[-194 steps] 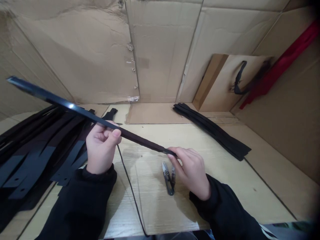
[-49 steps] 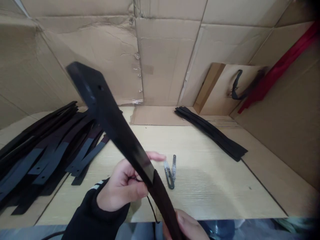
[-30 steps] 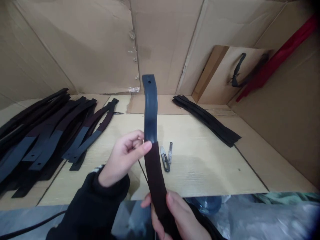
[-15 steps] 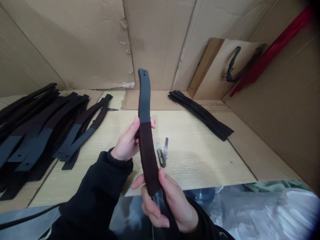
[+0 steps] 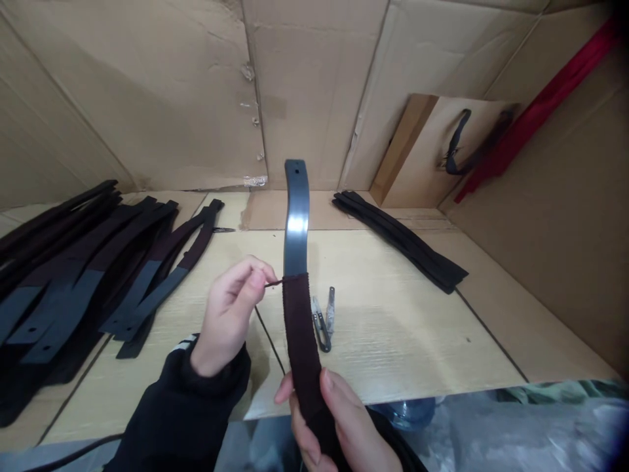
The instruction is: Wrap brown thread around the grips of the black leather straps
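A long curved strip point(image 5: 297, 236) stands up in front of me, its upper part bare grey with small holes near the tip, its lower part covered in dark brown ribbed fabric point(image 5: 301, 328). Around the covered lower part, my right hand point(image 5: 339, 419) is closed. My left hand point(image 5: 236, 308) is at the left of the strip, pinching a short dark thread point(image 5: 274, 284) that comes from the fabric's upper edge. Small thread snips point(image 5: 322, 328) and a narrow metal blade point(image 5: 331, 311) lie on the table just behind the strip.
Many similar covered strips point(image 5: 162, 262) are piled at the left of the table point(image 5: 393, 341). A bundle of black pieces point(image 5: 400, 239) lies at the right. Cardboard walls point(image 5: 314, 85) enclose the back and right side, with a red cloth point(image 5: 535, 111) hanging at the right.
My left hand has let go of the strip and moved left and down, now pinching the thread. The strip and my right hand sit lower and slightly further right in view.
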### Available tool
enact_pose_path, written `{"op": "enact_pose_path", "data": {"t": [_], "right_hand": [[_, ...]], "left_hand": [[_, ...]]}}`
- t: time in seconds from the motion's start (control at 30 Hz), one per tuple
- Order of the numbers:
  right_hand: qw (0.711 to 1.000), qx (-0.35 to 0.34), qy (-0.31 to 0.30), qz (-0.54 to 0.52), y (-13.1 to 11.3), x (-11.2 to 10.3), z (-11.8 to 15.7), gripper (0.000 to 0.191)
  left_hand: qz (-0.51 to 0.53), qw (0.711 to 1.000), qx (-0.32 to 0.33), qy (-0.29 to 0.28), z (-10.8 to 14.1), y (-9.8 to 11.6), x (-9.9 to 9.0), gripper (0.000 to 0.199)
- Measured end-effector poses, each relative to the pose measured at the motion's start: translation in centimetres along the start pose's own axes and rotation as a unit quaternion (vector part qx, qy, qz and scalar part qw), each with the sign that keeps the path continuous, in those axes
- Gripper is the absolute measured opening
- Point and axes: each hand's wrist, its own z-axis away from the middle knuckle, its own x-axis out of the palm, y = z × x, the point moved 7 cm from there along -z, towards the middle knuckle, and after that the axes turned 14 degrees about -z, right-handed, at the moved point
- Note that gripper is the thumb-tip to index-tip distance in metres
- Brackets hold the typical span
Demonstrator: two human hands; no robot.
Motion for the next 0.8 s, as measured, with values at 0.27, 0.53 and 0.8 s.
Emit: {"op": "enact_pose_path", "data": {"t": [0.27,0.53,0.8], "right_hand": [[0.987,-0.026,0.050,0.148,-0.1,-2.0,1.3,0.059],[0.950,-0.020,0.165,0.264,-0.6,-3.1,2.3,0.069],[0.832,-0.182,0.165,0.497,-4.5,-1.3,2.8,0.040]], "left_hand": [[-0.161,0.986,0.028,-0.031,1.2,1.6,-0.9,0.020],[-0.227,0.958,0.001,-0.172,1.1,1.2,-0.3,0.024],[0.187,0.924,-0.112,-0.315,2.7,0.5,1.9,0.024]]}}
